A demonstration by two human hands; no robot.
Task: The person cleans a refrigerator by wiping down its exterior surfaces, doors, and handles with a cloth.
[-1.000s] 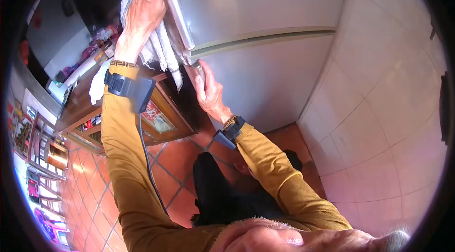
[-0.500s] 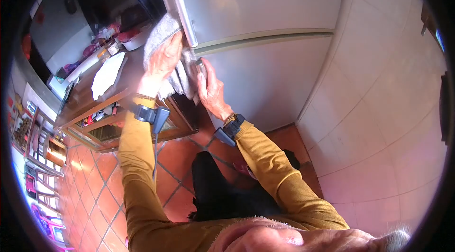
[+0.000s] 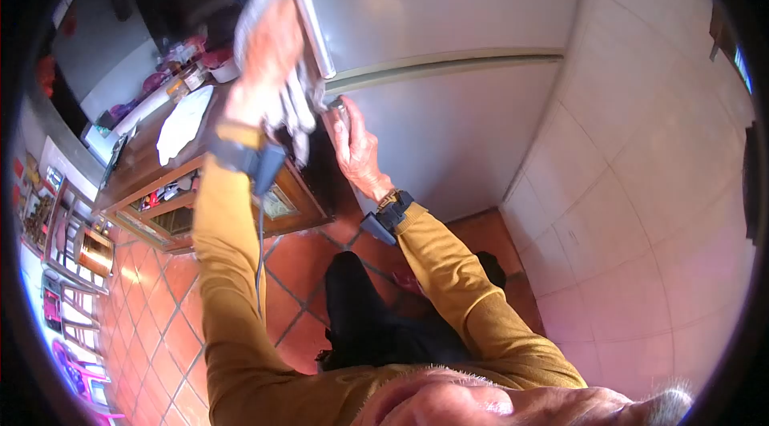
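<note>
My left hand [image 3: 272, 45], blurred by motion, presses a grey-white cloth [image 3: 298, 117] along the side edge of the refrigerator's upper door [image 3: 440, 1]. Part of the cloth hangs loose below the fingers. Lower down, my right hand [image 3: 360, 155] is closed around the upper left corner of the lower refrigerator door [image 3: 456, 137], where a dark metallic end piece [image 3: 336, 109] shows above the fingers. Both wrists carry black strapped devices.
A wooden cabinet [image 3: 172, 185] with glass panes stands left of the refrigerator, a white sheet [image 3: 184, 123] on its top. Chairs [image 3: 76, 266] line the far left. A tiled wall [image 3: 617, 209] rises at the right. Red tiles [image 3: 164, 306] cover the floor.
My left hand has moved up along the upper door's edge with the cloth, whose loose part now hangs lower beneath it. My right hand has stayed on the lower door's corner.
</note>
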